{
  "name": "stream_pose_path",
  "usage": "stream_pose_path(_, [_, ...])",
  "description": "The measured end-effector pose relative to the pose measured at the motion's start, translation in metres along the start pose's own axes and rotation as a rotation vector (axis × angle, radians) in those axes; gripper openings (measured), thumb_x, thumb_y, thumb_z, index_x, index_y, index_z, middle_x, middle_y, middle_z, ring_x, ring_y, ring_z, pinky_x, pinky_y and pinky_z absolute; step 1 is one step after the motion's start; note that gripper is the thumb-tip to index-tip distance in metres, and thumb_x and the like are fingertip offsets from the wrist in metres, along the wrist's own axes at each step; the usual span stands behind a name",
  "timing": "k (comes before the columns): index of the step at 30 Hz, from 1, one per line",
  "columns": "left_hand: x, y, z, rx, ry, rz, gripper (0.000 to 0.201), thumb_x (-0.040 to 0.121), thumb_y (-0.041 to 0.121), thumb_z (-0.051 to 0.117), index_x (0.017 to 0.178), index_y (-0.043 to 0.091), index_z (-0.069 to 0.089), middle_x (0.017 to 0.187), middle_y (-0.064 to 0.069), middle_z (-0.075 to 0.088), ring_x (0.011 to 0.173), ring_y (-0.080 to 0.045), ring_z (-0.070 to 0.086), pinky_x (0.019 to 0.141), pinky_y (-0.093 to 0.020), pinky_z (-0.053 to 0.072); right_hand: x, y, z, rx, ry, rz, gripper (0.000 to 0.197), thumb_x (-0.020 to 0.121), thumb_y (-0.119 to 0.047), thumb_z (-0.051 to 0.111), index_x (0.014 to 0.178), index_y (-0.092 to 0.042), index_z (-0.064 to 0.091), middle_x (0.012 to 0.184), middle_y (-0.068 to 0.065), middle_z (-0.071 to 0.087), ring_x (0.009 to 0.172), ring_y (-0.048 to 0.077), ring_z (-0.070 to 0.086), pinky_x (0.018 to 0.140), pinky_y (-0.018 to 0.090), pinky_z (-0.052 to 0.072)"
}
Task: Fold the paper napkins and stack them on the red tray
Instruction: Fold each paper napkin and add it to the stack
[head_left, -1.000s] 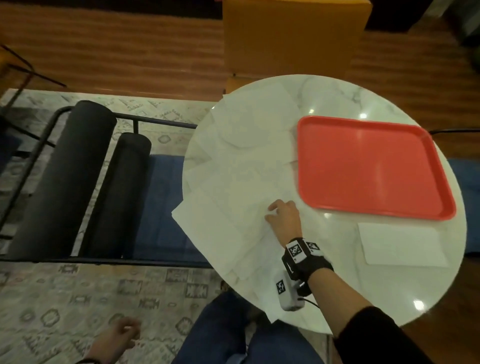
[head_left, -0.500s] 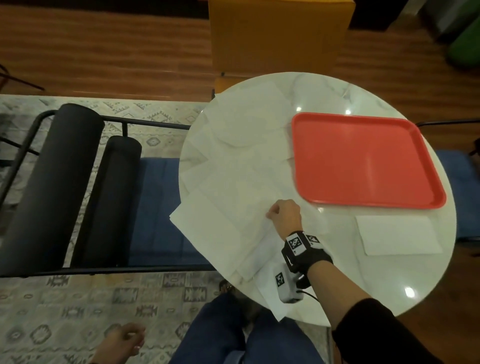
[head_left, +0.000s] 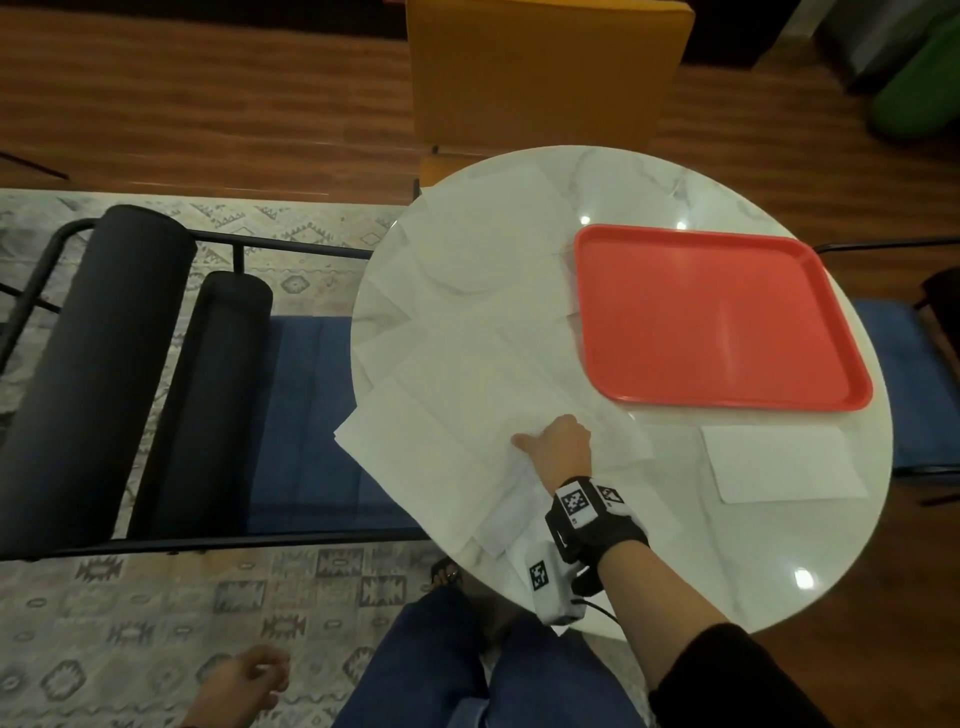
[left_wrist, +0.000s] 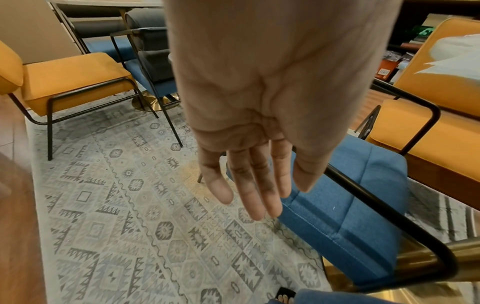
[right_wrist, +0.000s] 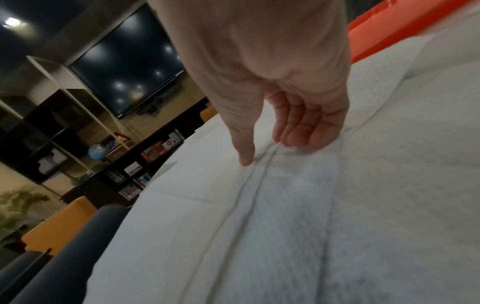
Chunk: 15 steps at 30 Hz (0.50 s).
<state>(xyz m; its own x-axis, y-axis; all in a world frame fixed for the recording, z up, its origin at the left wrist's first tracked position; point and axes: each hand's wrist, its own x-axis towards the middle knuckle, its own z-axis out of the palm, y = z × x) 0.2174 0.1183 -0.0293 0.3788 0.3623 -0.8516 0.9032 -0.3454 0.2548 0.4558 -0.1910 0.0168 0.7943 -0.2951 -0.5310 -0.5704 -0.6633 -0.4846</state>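
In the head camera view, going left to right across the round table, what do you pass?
Spread napkins → right hand resting on them → red tray → folded napkin at the right edge.

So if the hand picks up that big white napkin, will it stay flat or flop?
Probably flop: the napkin already wrinkles under the right hand's fingertips. It looks thin and light. Neighbouring sheets overlap it, so they might slide along.

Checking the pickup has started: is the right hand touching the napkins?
Touching. The right wrist view shows the right hand with thumb and fingertips pressed into the wrinkling napkins.
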Motion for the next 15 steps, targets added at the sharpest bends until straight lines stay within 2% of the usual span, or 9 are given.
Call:
stream_pose_path(2, [0.000,0.000,0.000,-0.018,0.002,-0.006,0.008,0.088,0.004,0.058,0.090,-0.001,0.065,0.089,-0.026,0.068,0.071,-0.029,0.060,0.039,-0.016,0.044,-0.002,-0.005,-0.001,0.007,0.021,0.025,0.058,0.075,-0.032,0.077,0.110,0.004,0.049,0.112,0.020,0.058,0.101,0.034,0.058,0.084,0.041,0.051])
stream_pose_path(3, [0.000,-0.001,0.000,-0.021,0.005,-0.008,0.008,0.088,0.004,0.058,0.089,0.000,0.065,0.088,-0.026,0.068,0.071,-0.029,0.061,0.040,-0.018,0.045,-0.003,-0.008,-0.001,0.014,0.028,0.044,0.064,0.075,-0.029,0.078,0.118,0.005,0.044,0.119,0.020,0.054,0.110,0.035,0.054,0.089,0.043,0.049])
stream_pose_path(6, [0.000,-0.009,0.001,-0.049,0.031,0.013,0.008,0.086,-0.003,0.059,0.087,-0.008,0.065,0.074,-0.025,0.067,0.067,-0.029,0.060,0.042,-0.019,0.046,-0.002,-0.011,-0.002,0.038,0.034,0.093,0.067,0.075,-0.024,0.079,0.124,0.002,0.041,0.127,0.018,0.049,0.116,0.035,0.051,0.095,0.050,0.045])
stream_pose_path(8, [0.000,-0.015,0.003,-0.063,0.040,0.024,0.007,0.084,-0.008,0.059,0.086,-0.013,0.063,0.060,-0.021,0.063,0.060,-0.027,0.057,0.045,-0.021,0.047,-0.001,-0.010,-0.002,0.038,0.032,0.080,0.061,0.077,-0.023,0.077,0.123,-0.003,0.044,0.127,0.014,0.049,0.114,0.034,0.052,0.095,0.050,0.044])
stream_pose_path(10, [-0.001,-0.017,0.001,-0.062,0.035,0.025,0.007,0.084,-0.008,0.059,0.086,-0.013,0.063,0.055,-0.018,0.061,0.057,-0.025,0.054,0.041,-0.018,0.046,-0.001,-0.007,-0.002,0.055,0.047,0.042,0.048,0.080,-0.023,0.073,0.119,-0.010,0.049,0.122,0.011,0.052,0.109,0.032,0.054,0.094,0.049,0.044])
stream_pose_path(11, [0.000,-0.017,0.000,-0.065,0.028,0.023,0.008,0.085,-0.005,0.060,0.087,-0.011,0.064,0.057,-0.017,0.062,0.058,-0.025,0.056,0.045,-0.018,0.048,-0.001,-0.005,-0.002,0.061,0.066,0.020,0.039,0.083,-0.024,0.070,0.115,-0.013,0.052,0.119,0.010,0.055,0.105,0.030,0.055,0.094,0.049,0.044])
stream_pose_path(13, [0.001,-0.013,-0.006,-0.007,-0.001,0.065,0.009,0.085,0.003,0.064,0.091,-0.003,0.068,0.066,-0.012,0.067,0.067,-0.027,0.062,0.065,-0.028,0.056,-0.003,-0.003,-0.003,0.071,0.112,-0.016,0.021,0.087,-0.026,0.063,0.105,-0.016,0.059,0.111,0.009,0.060,0.096,0.029,0.057,0.092,0.048,0.045])
stream_pose_path(14, [-0.002,-0.006,-0.012,0.054,-0.007,0.106,0.009,0.085,0.006,0.064,0.092,0.003,0.068,0.071,-0.009,0.069,0.071,-0.025,0.063,0.071,-0.032,0.054,-0.004,-0.003,-0.004,0.080,0.134,-0.030,0.015,0.088,-0.026,0.061,0.100,-0.016,0.062,0.108,0.008,0.062,0.094,0.029,0.058,0.091,0.047,0.045])
stream_pose_path(15, [-0.006,0.005,-0.018,0.093,-0.003,0.161,0.009,0.086,0.007,0.064,0.094,0.007,0.068,0.075,-0.007,0.068,0.073,-0.021,0.062,0.071,-0.032,0.051,-0.006,-0.003,-0.007,0.087,0.157,-0.045,0.013,0.089,-0.027,0.060,0.096,-0.017,0.065,0.105,0.007,0.065,0.093,0.028,0.060,0.091,0.047,0.045])
